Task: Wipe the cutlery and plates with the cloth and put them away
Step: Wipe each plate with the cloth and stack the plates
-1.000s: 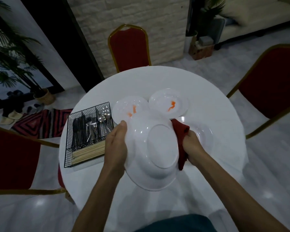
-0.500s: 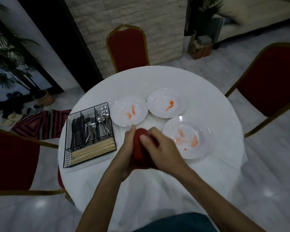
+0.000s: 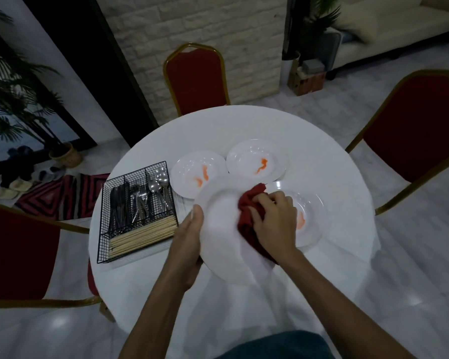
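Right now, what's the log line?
left hand holds plate | right hand presses cloth on it | three stained plates on table

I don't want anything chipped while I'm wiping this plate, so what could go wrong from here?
1. Your left hand grips the held plate by one edge only while the right hand rubs the cloth on it; it might slip and fall onto the stained plate below.
2. The cloth's loose end hangs past the rim and could drag through that plate's orange smear.
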`<state>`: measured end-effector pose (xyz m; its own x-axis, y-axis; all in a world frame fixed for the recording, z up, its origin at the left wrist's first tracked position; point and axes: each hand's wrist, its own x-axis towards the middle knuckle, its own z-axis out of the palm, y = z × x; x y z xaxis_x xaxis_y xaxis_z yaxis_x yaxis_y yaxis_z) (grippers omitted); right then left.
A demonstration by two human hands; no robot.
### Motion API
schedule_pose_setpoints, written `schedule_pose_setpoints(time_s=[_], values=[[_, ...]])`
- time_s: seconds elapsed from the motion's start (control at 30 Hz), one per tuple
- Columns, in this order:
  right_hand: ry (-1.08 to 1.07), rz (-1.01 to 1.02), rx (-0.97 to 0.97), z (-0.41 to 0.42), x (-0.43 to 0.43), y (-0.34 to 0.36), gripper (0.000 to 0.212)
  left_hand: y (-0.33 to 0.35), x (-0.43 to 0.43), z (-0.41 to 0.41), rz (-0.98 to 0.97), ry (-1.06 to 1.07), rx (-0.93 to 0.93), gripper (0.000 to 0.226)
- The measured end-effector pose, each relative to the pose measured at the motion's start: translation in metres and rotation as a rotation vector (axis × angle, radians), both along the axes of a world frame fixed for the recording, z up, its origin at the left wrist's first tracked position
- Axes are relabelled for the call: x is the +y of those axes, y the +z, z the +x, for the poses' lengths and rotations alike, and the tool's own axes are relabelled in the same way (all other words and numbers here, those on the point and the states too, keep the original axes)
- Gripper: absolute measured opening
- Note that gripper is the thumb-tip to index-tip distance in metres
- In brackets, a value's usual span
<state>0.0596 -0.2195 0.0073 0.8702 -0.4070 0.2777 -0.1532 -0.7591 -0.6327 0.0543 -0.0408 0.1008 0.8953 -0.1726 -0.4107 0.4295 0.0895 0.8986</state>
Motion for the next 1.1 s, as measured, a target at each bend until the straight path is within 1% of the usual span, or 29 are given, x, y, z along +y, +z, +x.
schedule_pose_setpoints(time_s=[0.07, 0.1, 0.17, 0.27, 0.33, 0.4, 0.43, 0.53, 0.57, 0.6, 0.63, 0.7, 0.8, 0.87, 0.97, 1.1], values=[[0.094, -0.092, 0.078, -0.013, -0.005, 0.000, 0.016, 0.001, 0.010, 0.008, -0.020, 0.092, -0.033, 0.039], [0.160, -0.094, 0.106, -0.022, -0.001, 0.002, 0.016, 0.002, 0.014, 0.011, -0.011, 0.128, -0.047, 0.039], [0.296, -0.026, 0.154, -0.040, 0.015, 0.011, 0.019, -0.001, 0.016, 0.016, 0.021, 0.194, -0.051, 0.040], [0.445, 0.082, 0.101, -0.049, 0.055, 0.027, 0.023, -0.006, 0.003, 0.011, 0.075, 0.200, -0.047, 0.043], [0.415, 0.161, 0.017, -0.038, 0.070, 0.036, 0.024, -0.011, -0.008, 0.003, 0.151, 0.123, -0.067, 0.046], [0.304, 0.182, -0.047, -0.021, 0.064, 0.039, 0.019, -0.015, -0.013, -0.004, 0.186, 0.061, -0.080, 0.042], [0.246, 0.130, -0.076, -0.010, 0.054, 0.037, 0.017, -0.016, -0.012, -0.006, 0.178, 0.057, -0.090, 0.040], [0.108, -0.145, -0.116, 0.016, 0.016, 0.018, 0.019, -0.016, 0.003, -0.002, 0.144, 0.116, -0.064, 0.037], [0.076, -0.197, -0.116, 0.019, 0.005, 0.011, 0.017, -0.015, 0.010, -0.001, 0.144, 0.135, -0.053, 0.036], [0.058, -0.200, -0.101, 0.018, -0.002, 0.004, 0.015, -0.016, 0.018, 0.000, 0.148, 0.148, -0.044, 0.035], [0.038, -0.151, -0.069, 0.014, -0.006, 0.000, 0.014, -0.017, 0.024, 0.000, 0.158, 0.158, -0.035, 0.035], [0.011, 0.010, 0.026, 0.004, -0.007, -0.009, 0.016, -0.026, 0.037, 0.000, 0.181, 0.174, -0.005, 0.036], [0.063, 0.277, 0.264, -0.013, -0.001, -0.024, 0.033, -0.047, 0.050, -0.005, 0.212, 0.230, 0.067, 0.029], [0.116, 0.408, 0.424, -0.020, 0.002, -0.031, 0.037, -0.063, 0.057, -0.008, 0.260, 0.270, 0.113, 0.025], [0.163, 0.375, 0.565, -0.023, 0.005, -0.044, 0.033, -0.092, 0.069, -0.010, 0.356, 0.298, 0.161, 0.029], [0.152, 0.339, 0.585, -0.015, 0.018, -0.066, 0.027, -0.125, 0.081, -0.004, 0.424, 0.287, 0.225, 0.032]])
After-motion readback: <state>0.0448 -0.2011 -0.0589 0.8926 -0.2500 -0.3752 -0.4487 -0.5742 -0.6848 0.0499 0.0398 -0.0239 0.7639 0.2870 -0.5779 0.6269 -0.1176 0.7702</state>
